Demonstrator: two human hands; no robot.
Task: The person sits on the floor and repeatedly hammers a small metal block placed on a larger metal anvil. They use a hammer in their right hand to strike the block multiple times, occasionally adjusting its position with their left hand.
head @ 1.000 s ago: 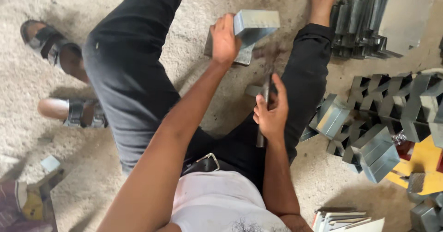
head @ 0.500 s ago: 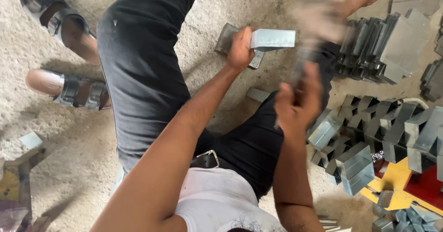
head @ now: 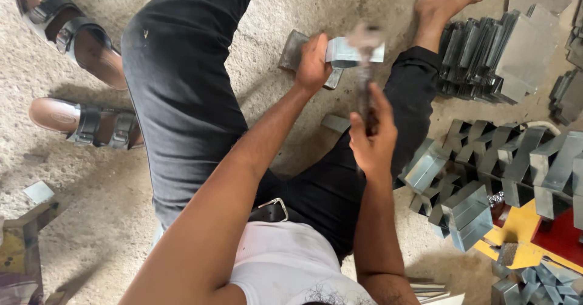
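Observation:
I sit on a concrete floor with my legs apart in black trousers. My left hand (head: 313, 62) grips a bent sheet-metal piece (head: 346, 53) resting on a flat metal block (head: 294, 50) between my legs. My right hand (head: 371, 136) is shut on the handle of a hammer (head: 364, 68). The hammer's head is blurred and sits right at the metal piece's top edge.
Stacks of folded metal channels (head: 486, 159) lie at my right, with more sheets (head: 504, 50) beyond my bare right foot (head: 446, 4). Two sandals (head: 79, 74) lie at left. Yellow and red packaging (head: 546, 232) sits at lower right.
My right hand swung the hammer up and then down onto the metal piece. My left hand stayed on the piece. The camera view shifted slightly.

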